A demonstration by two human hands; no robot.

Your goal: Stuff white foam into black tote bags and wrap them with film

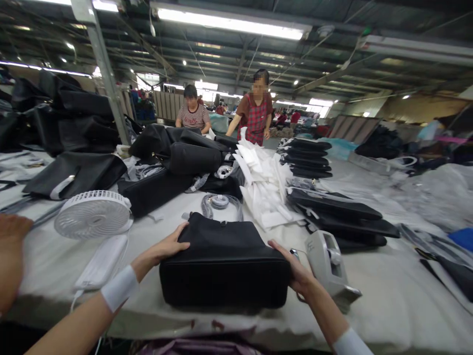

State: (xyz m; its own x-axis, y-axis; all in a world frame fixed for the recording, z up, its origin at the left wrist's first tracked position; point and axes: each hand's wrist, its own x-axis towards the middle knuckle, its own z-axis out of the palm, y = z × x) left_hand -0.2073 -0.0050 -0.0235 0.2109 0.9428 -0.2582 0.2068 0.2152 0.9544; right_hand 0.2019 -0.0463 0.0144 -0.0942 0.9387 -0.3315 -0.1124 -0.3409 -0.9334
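A black handbag (pixel 223 264) lies on its side on the white table (pixel 388 296), its flat base facing me. My left hand (pixel 168 246) rests on the bag's upper left edge, thumb and fingers curled over it. My right hand (pixel 297 271) grips the bag's right end, fingers wrapped round the corner. Both wrists wear white bands.
A white desk fan (pixel 92 214) lies to the left, a grey tape dispenser (pixel 328 264) just right of the bag. Beyond are white paper sheets (pixel 264 185), stacks of black bags (pixel 332 212), more bags (pixel 177 158). Two people (pixel 254 111) stand at the far side. Another person's arm (pixel 11 256) shows at far left.
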